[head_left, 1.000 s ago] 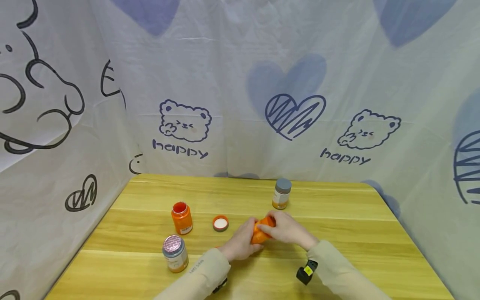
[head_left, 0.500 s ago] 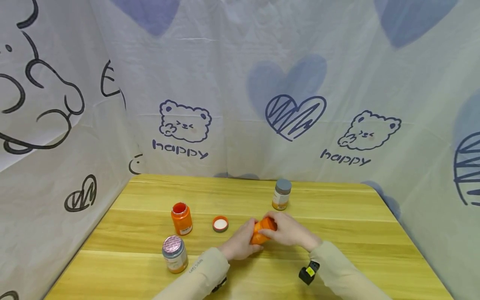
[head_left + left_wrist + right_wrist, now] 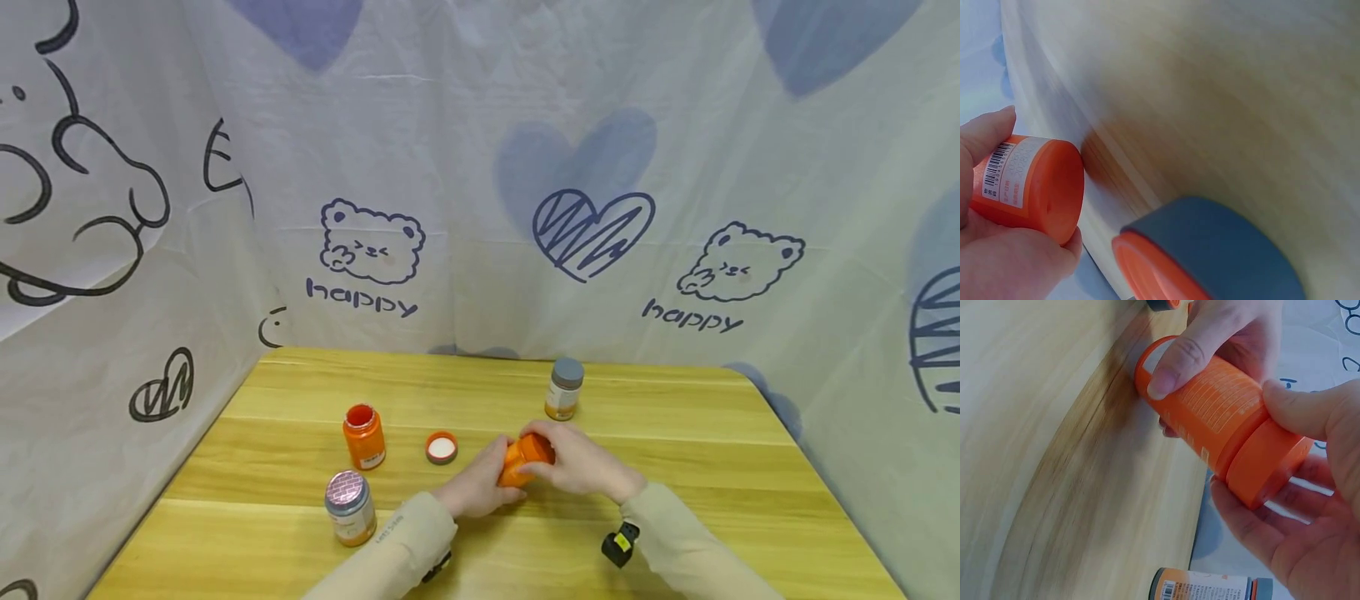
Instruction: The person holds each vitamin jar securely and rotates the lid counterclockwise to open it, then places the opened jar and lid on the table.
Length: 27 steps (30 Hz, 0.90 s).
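Both hands hold an orange plastic bottle (image 3: 517, 467) tilted above the table, its capped end toward the right. My left hand (image 3: 480, 485) grips the bottle's body near the base; the left wrist view shows the flat bottom and a barcode label. Around the orange cap (image 3: 1266, 464) curl the thumb and fingers of my right hand (image 3: 581, 464). The cap is on the bottle. Left of the hands lies a loose cap (image 3: 441, 448), its white inside facing up. An uncapped orange bottle (image 3: 364, 437) stands farther left.
A grey-lidded bottle (image 3: 564, 390) stands behind the right hand. A jar with a pink patterned top (image 3: 350, 508) is at the front left. Close to the left wrist camera is a dark grey cap (image 3: 1222, 240) with an orange inside. Printed cloth (image 3: 465, 275) hangs behind the table.
The fingers of my right hand have shifted around the cap, and more of its end shows between them. The left hand keeps its grip almost in place. The other things stay put.
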### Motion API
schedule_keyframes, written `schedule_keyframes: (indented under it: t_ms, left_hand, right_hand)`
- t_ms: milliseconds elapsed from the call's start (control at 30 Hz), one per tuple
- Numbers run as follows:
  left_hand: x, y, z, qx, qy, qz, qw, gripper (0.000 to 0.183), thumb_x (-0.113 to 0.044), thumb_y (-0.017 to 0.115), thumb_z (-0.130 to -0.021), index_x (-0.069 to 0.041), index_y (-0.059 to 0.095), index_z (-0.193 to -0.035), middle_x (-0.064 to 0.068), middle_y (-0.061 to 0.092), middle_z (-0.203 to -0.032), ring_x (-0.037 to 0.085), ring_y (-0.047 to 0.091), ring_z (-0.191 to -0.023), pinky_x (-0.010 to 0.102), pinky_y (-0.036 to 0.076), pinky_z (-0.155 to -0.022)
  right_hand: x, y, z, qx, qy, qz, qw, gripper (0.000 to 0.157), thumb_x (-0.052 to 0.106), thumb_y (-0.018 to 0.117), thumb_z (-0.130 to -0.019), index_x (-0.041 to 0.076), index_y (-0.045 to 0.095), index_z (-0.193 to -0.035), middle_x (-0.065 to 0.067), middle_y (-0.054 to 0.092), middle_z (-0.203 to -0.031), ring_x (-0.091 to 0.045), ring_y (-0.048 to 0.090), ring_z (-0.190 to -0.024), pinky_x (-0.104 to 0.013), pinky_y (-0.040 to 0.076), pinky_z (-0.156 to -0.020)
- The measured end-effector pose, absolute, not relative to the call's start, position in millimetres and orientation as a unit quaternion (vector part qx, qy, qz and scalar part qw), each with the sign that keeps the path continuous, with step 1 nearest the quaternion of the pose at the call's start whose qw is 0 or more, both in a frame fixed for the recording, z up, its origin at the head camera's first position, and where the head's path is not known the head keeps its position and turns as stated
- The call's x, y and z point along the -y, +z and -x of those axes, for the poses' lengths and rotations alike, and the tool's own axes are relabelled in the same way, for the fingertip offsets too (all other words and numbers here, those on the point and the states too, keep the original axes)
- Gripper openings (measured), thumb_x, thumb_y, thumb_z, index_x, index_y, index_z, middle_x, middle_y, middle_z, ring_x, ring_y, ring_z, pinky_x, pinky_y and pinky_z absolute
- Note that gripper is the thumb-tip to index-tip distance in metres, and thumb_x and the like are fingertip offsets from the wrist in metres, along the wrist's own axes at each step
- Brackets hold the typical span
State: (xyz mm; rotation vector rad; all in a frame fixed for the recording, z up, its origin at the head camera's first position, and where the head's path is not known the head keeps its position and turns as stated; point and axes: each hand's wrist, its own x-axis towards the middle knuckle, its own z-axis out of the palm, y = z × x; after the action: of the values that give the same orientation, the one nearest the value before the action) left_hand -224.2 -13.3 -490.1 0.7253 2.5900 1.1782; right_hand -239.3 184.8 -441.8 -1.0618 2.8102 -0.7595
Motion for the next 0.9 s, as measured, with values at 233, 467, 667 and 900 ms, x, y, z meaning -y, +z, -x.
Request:
schedule_keyframes:
  t_ms: [233, 467, 667, 900]
  left_hand:
    - [13.1, -490.0, 224.1, -0.874, 0.407, -0.243, 0.109, 0.055, -0.014, 0.078, -0.088, -0.005, 0.042, -0.128, 0.006, 0.054, -0.111, 0.017, 0.053, -0.098, 0.033, 0.047, -0.088]
    - [14.0, -490.6, 223.9, -0.873, 0.408, -0.242, 0.11, 0.055, -0.014, 0.077, -0.089, -0.005, 0.041, -0.13, 0.007, 0.054, -0.112, 0.017, 0.053, -0.097, 0.032, 0.047, -0.087]
    - [14.2, -491.7, 223.9, -0.874, 0.407, -0.241, 0.112, 0.055, -0.013, 0.077, -0.089, -0.005, 0.041, -0.13, 0.007, 0.054, -0.111, 0.016, 0.053, -0.095, 0.031, 0.047, -0.086]
    - [14.7, -487.6, 222.2, -0.87, 0.415, -0.238, 0.115, 0.055, -0.013, 0.077, -0.089, -0.005, 0.041, -0.13, 0.007, 0.054, -0.112, 0.017, 0.053, -0.095, 0.032, 0.047, -0.086]
  right_hand:
    - [-187.5, -443.7, 240.4, -0.899, -0.233, 0.371, 0.002, 0.037, 0.022, 0.076, -0.09, 0.007, 0.064, -0.121, -0.005, 0.069, -0.115, -0.01, 0.061, -0.094, -0.026, 0.053, -0.081]
    - [-189.4, -443.7, 241.3, -0.891, -0.239, 0.386, 0.001, 0.04, 0.017, 0.08, -0.086, 0.01, 0.064, -0.122, -0.002, 0.069, -0.117, -0.01, 0.063, -0.099, -0.027, 0.054, -0.087]
    - [-190.5, -443.5, 242.3, -0.886, -0.246, 0.394, 0.009, 0.043, 0.012, 0.082, -0.083, 0.013, 0.064, -0.121, 0.0, 0.069, -0.12, -0.01, 0.063, -0.104, -0.029, 0.055, -0.092]
    - [-189.9, -444.0, 242.7, -0.878, -0.257, 0.404, -0.001, 0.044, 0.008, 0.084, -0.08, 0.013, 0.065, -0.119, 0.001, 0.069, -0.12, -0.013, 0.063, -0.106, -0.03, 0.055, -0.093]
